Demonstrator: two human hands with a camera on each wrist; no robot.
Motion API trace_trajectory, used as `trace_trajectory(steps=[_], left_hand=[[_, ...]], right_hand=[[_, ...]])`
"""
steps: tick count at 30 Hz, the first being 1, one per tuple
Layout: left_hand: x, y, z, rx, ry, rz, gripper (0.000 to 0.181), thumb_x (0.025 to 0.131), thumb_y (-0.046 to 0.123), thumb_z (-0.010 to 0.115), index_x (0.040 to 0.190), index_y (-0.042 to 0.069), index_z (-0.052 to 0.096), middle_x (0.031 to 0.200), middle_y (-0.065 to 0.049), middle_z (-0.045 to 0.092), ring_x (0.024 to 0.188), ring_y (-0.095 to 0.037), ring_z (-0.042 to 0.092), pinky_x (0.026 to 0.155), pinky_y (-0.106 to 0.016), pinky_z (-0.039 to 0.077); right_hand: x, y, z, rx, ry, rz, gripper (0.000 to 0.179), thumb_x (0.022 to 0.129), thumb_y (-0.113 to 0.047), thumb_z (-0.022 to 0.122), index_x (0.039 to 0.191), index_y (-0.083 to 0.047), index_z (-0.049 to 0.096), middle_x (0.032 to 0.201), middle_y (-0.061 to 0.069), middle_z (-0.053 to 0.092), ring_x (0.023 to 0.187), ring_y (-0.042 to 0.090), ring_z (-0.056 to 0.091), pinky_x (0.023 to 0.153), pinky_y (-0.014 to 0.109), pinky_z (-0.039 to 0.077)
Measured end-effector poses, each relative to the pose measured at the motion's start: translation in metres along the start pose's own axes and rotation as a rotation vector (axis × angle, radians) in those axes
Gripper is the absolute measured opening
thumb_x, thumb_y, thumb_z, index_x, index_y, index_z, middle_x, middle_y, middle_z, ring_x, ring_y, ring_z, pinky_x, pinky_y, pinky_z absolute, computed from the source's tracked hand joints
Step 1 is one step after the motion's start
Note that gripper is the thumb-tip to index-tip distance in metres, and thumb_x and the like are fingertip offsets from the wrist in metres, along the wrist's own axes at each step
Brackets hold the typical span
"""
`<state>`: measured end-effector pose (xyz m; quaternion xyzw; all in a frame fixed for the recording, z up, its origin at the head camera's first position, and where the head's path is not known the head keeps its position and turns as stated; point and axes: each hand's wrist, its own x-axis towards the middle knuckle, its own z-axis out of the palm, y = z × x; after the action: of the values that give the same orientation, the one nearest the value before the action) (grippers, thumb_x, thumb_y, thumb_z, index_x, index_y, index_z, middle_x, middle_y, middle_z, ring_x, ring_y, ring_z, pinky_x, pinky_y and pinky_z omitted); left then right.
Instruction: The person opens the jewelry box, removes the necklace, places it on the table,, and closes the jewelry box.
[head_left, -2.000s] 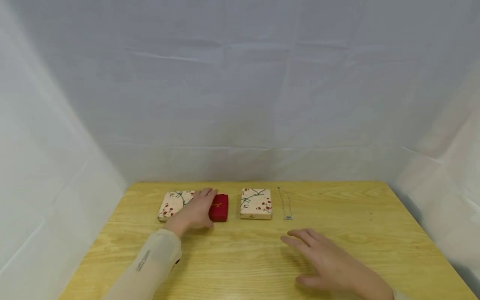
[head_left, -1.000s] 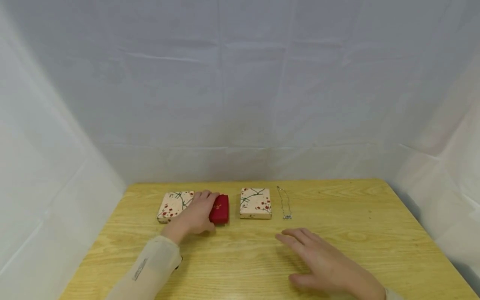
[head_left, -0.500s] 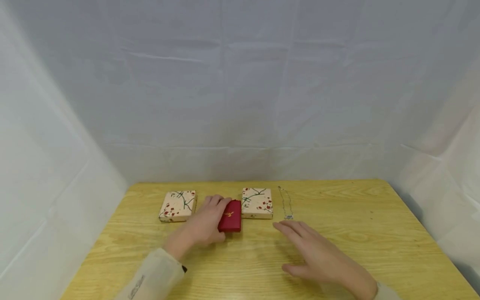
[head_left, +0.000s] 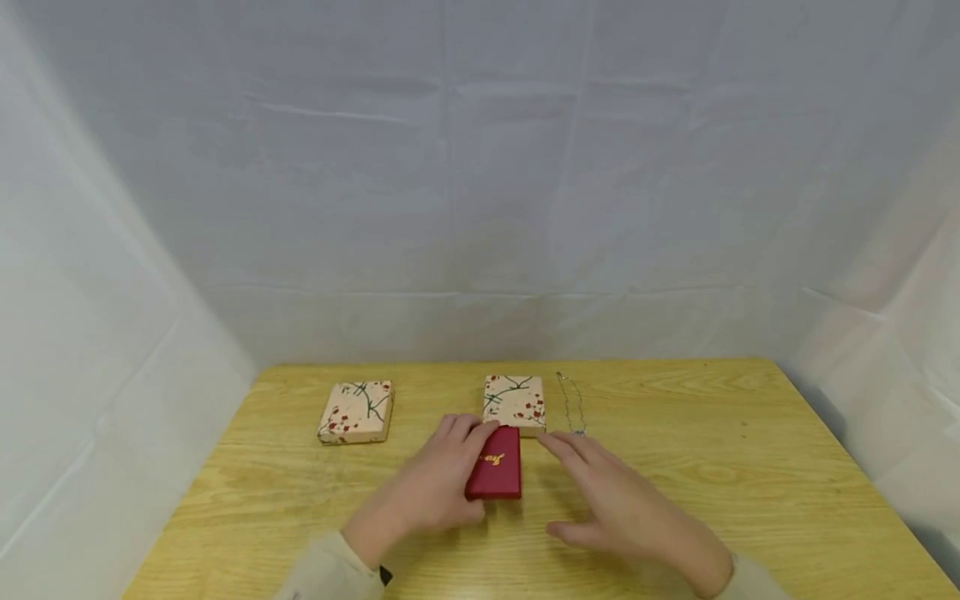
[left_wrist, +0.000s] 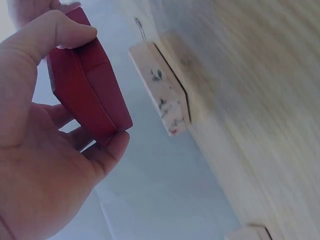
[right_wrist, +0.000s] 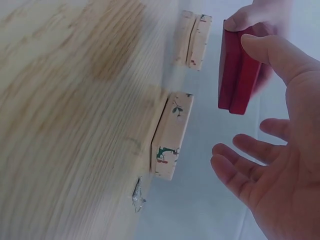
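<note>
My left hand (head_left: 429, 482) grips a small red jewelry box (head_left: 499, 468) with gold lettering on its lid, thumb on the near edge and fingers on the far one. In the left wrist view the red box (left_wrist: 90, 82) is raised off the table, and a seam runs along its side. To its right, my right hand (head_left: 626, 510) reaches in with fingers spread and holds nothing. A silver necklace (head_left: 567, 396) lies just beyond the right fingertips, its pendant partly hidden by them in the head view; the necklace (right_wrist: 137, 195) also shows in the right wrist view.
A cream floral-print box (head_left: 516, 402) lies behind the red box, left of the necklace. Another cream floral box (head_left: 356, 413) sits at the left of the wooden table (head_left: 720, 467). White sheeting (head_left: 495, 183) hangs at the back and both sides.
From among the boxes at the left, my left hand has lifted the red box and brought it right and nearer. My right hand has moved left and slightly forward toward it.
</note>
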<state>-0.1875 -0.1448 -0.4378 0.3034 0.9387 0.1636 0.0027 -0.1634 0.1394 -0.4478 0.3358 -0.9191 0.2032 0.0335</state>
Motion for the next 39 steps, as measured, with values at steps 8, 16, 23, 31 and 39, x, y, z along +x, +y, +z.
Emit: trace_trajectory(steps=[8,16,23,31,39], left_hand=[[-0.003,0.021,0.015,-0.001,0.037,0.049,0.107,0.07,0.027,0.092,0.161,0.009,0.039,0.151,-0.006,0.047,0.134,-0.022,0.043,0.112,-0.043,0.047],[-0.005,0.035,0.028,0.021,0.066,0.09,0.106,0.069,0.029,0.092,0.159,0.009,0.04,0.143,-0.004,0.05,0.13,-0.02,0.043,0.11,-0.04,0.048],[-0.006,0.042,0.034,0.019,0.122,0.12,0.107,0.067,0.027,0.092,0.157,0.008,0.038,0.139,-0.005,0.051,0.128,-0.019,0.045,0.11,-0.038,0.048],[-0.007,0.046,0.038,-0.004,0.112,0.118,0.108,0.067,0.025,0.093,0.157,0.009,0.036,0.141,-0.005,0.051,0.13,-0.019,0.045,0.112,-0.039,0.047],[-0.009,0.045,0.041,-0.068,0.132,0.107,0.106,0.065,0.02,0.091,0.155,0.009,0.037,0.145,-0.007,0.048,0.136,-0.02,0.043,0.115,-0.039,0.046]], right_hand=[[0.006,-0.006,0.005,0.008,-0.017,0.001,0.111,0.083,-0.049,0.088,0.17,-0.025,0.024,0.163,0.011,0.041,0.146,0.032,0.046,0.112,0.051,0.048],[0.009,-0.008,0.01,0.016,-0.074,0.023,0.113,0.079,-0.052,0.092,0.166,-0.011,0.032,0.164,0.015,0.039,0.148,0.031,0.043,0.113,0.048,0.047],[0.01,-0.008,0.013,0.028,-0.114,0.036,0.111,0.078,-0.05,0.093,0.162,-0.005,0.036,0.158,0.01,0.043,0.143,0.025,0.046,0.114,0.045,0.046],[0.009,-0.007,0.015,0.019,-0.113,-0.001,0.105,0.077,-0.046,0.093,0.157,-0.003,0.041,0.15,0.009,0.05,0.134,0.021,0.052,0.109,0.043,0.051],[0.009,-0.005,0.014,0.069,-0.116,0.019,0.099,0.076,-0.041,0.094,0.154,-0.005,0.045,0.142,0.004,0.053,0.123,0.015,0.054,0.103,0.039,0.055]])
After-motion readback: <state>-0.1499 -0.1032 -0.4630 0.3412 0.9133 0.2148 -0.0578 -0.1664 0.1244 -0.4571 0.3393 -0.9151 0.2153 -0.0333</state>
